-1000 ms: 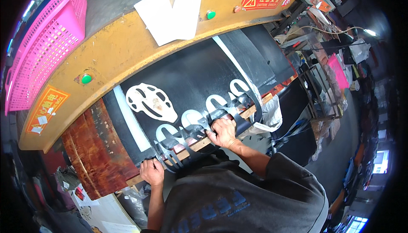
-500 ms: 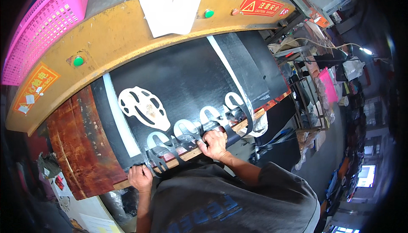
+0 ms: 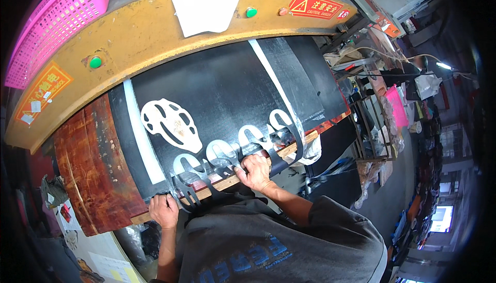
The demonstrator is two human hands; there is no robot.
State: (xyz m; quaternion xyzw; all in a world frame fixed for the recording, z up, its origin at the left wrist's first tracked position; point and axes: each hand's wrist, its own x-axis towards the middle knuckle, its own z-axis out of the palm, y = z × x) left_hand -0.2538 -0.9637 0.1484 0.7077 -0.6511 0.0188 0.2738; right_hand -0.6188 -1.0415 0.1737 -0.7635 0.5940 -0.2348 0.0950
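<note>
A black sheet (image 3: 206,94) lies over the bed under the yellow press beam. Along its near side runs a row of oval cut-outs (image 3: 221,151), with thin black strips left between them that bend down over the wooden front edge. My left hand (image 3: 164,209) is closed on the sheet's near left corner. Farther right, my right hand (image 3: 254,172) has its fingers curled over the near edge, gripping the black strips. A cream helmet-shaped piece with several slots (image 3: 171,124) lies flat on the sheet, beyond my left hand and touched by neither hand.
Across the far side spans the yellow beam (image 3: 139,50), with green buttons, warning labels and white papers (image 3: 204,5). A pink basket (image 3: 67,22) stands at far left. Worn reddish-brown board (image 3: 93,164) shows at the left. Shelving (image 3: 374,128) with cluttered goods stands right.
The view has shifted slightly. Both hands keep their hold on the near edge of the black sheet, and the cream piece stays in place on it.
</note>
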